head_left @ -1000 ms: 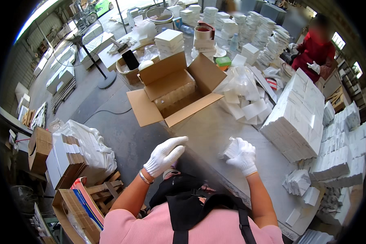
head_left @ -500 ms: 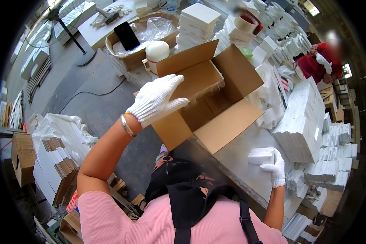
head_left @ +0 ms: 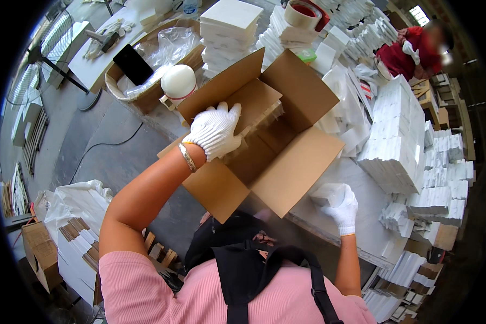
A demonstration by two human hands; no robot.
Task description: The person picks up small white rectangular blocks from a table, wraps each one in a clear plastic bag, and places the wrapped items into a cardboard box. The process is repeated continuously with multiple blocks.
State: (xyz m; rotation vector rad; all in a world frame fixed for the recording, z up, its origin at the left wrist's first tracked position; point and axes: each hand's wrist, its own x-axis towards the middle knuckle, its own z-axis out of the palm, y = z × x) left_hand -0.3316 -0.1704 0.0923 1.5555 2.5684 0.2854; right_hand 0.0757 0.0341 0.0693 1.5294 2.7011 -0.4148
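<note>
An open cardboard box (head_left: pixel 299 170) stands tilted at the table's near edge with its flaps spread. Inside its left half is a brown cardboard-topped block (head_left: pixel 258 101) with a ragged pale edge; what lies under it is hidden. My left hand (head_left: pixel 215 129), in a white knit glove, lies with its fingers apart on this block beside the far left flap. To the right of the box, low over the table, my gloved right hand (head_left: pixel 344 209) is closed around a small stack of white tiles (head_left: pixel 328 194).
Tall stacks of white marble-look tiles (head_left: pixel 391 135) line the right side. Behind the box are a tile stack (head_left: pixel 229 35), a tape roll (head_left: pixel 301 13), a white round-topped container (head_left: pixel 178 82) and a black phone (head_left: pixel 133 64). A person in red (head_left: pixel 410 54) is at the far right.
My left hand has come down onto the cardboard inside the box, its fingers spreading. My right hand has brought the tile stack left, closer to the box. The view has shifted.
</note>
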